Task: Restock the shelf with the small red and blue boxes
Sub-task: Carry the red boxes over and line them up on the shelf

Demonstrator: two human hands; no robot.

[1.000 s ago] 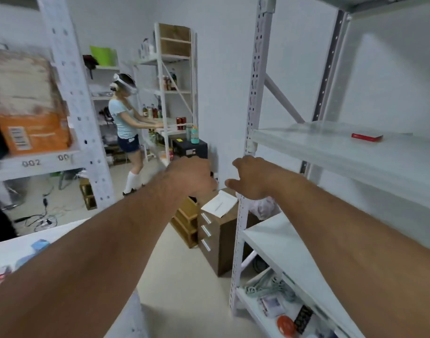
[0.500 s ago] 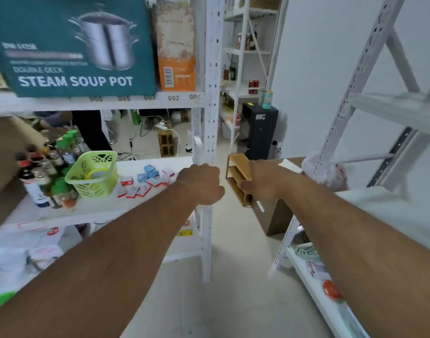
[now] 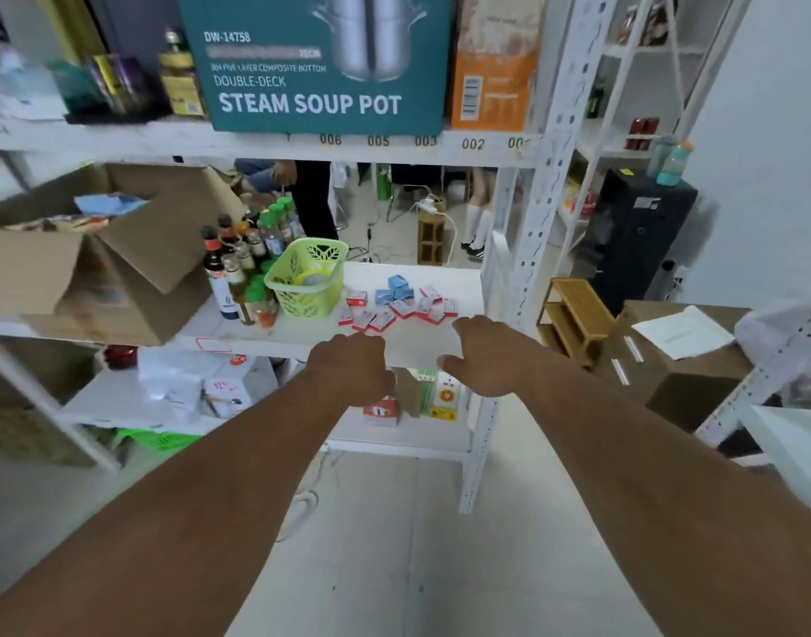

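Several small red boxes (image 3: 399, 311) lie scattered on the white middle shelf (image 3: 408, 273), with a few small blue boxes (image 3: 396, 288) just behind them. My left hand (image 3: 350, 366) hovers at the shelf's front edge, fingers curled down and holding nothing. My right hand (image 3: 486, 349) is stretched out beside it, fingers spread, a little short of the red boxes and also empty.
A green basket (image 3: 308, 279) and several sauce bottles (image 3: 238, 268) stand left of the boxes, beside an open cardboard box (image 3: 95, 259). A teal steam pot carton (image 3: 320, 62) sits on the shelf above. A white shelf upright (image 3: 539, 177) rises at right; a wooden cabinet (image 3: 670, 360) beyond.
My view has swung left from the other rack to this shelf. Both hands have come closer to the scattered boxes, and my right hand's fingers have spread.
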